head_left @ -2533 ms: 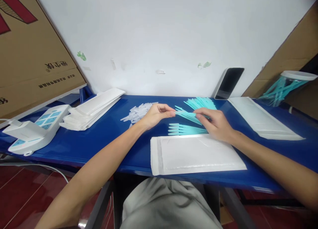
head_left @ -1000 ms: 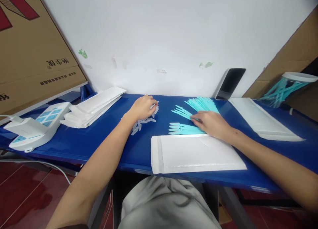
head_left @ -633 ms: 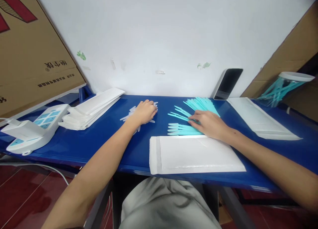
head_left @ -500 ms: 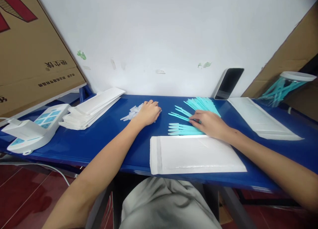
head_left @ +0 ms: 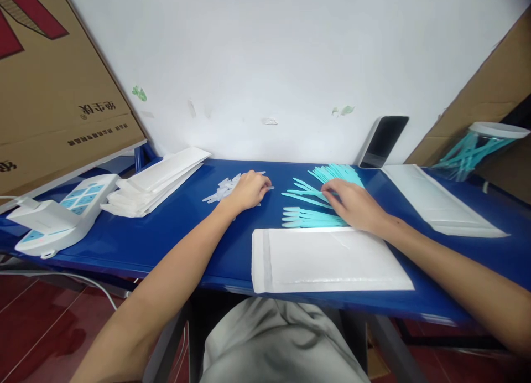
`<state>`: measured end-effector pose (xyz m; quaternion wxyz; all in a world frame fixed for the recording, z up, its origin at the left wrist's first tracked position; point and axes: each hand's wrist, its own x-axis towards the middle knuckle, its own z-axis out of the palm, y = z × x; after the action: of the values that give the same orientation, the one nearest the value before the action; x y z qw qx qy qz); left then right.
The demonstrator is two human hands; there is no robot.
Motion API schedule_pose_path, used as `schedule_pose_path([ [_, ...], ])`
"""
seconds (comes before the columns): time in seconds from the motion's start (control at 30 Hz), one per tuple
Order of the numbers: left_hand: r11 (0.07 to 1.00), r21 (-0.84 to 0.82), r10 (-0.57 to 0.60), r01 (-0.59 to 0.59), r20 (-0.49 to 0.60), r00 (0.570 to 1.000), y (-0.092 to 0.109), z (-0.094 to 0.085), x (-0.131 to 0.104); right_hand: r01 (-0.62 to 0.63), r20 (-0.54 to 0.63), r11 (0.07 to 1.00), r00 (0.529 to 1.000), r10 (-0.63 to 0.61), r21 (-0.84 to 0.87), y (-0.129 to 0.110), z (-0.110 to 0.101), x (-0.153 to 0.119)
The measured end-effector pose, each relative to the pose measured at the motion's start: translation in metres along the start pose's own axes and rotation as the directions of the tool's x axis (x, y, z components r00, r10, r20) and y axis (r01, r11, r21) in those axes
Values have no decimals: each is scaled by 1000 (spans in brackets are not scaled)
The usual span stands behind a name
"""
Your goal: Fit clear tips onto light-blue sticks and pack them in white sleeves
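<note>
Now, from the head view, note the left hand (head_left: 251,190) with its grip pinching one small translucent piece (head_left: 271,187), just beside the loose pile (head_left: 224,189) on the desk (head_left: 136,244). See the right hand (head_left: 352,203), apparently pinching a teal stick (head_left: 313,193) between the fanned bundle (head_left: 340,175) and the row of sticks (head_left: 311,217) just beyond the padded envelope (head_left: 332,261). Best to squeeze the piece lightly, near its edge, and to lift the stick clear of its neighbours, probably prone to dragging along.

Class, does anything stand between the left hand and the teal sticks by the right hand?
Nothing visible does: past the white piece at the left hand, only blue table lies before the teal sticks.
</note>
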<state>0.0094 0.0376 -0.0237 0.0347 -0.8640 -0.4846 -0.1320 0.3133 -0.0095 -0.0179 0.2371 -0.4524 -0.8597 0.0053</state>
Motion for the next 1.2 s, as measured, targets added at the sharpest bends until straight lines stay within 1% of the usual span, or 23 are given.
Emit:
schedule_pose_path([
  [0.17,998,-22,61,-62,-58,996,5,-1,-2,-2,33,1000,999,1,17,4,-2,0],
  [0.3,985,-110,118,-130,-106,987,11,-5,-4,-3,47,1000,999,3,-7,2,-1,0],
  [0.43,965,-176,167,-194,-158,973,18,-6,-5,36,55,998,998,-32,-58,0,-2,1],
  [0.57,956,-201,175,-214,-194,965,25,-6,-6,60,50,991,997,-54,-124,0,-3,2],
  [0.7,951,-193,197,-244,-231,953,31,-7,-8,76,27,989,997,-73,-126,-1,-4,2],
  [0.83,941,-213,222,-264,-204,954,34,-6,-9,106,35,988,994,-103,-111,-3,-4,1],
  [0.93,936,-204,250,-287,-189,950,40,-4,-11,164,41,974,986,-159,-159,-8,-5,1],
  [1.07,949,-167,223,-267,-242,944,52,-3,-12,255,50,931,967,-251,-261,-15,-5,0],
  [1.2,936,-199,230,-290,-278,933,57,-2,-13,260,31,927,965,-261,-270,-15,-8,-1],
])
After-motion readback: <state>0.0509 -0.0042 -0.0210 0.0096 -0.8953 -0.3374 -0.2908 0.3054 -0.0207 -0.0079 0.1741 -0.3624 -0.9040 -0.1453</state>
